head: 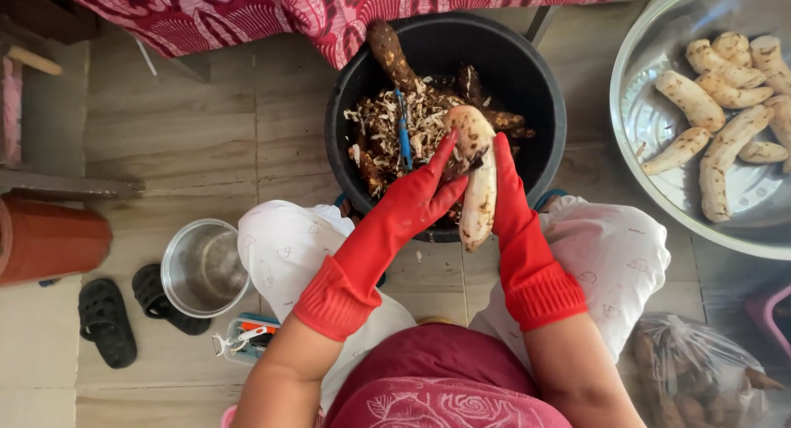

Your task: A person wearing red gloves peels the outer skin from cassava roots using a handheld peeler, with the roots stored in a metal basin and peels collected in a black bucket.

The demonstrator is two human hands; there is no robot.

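Two red-gloved hands hold a long, half-peeled cassava root [478, 181] over a black round plastic bucket [544, 82].

The root is pale and tapered, with brown skin left near its upper end; it looks stiff, rather heavy and probably slippery where it is bare, so the skin-covered end seems the safer grip. The right hand [504, 185] is wrapped around its side; the left hand [428, 189] lies flat and open against it. Peelings and a blue peeler [403, 131] lie in the bucket. On the tiled floor [206, 131], a wide steel basin [659, 181] of peeled roots stands at the right edge.
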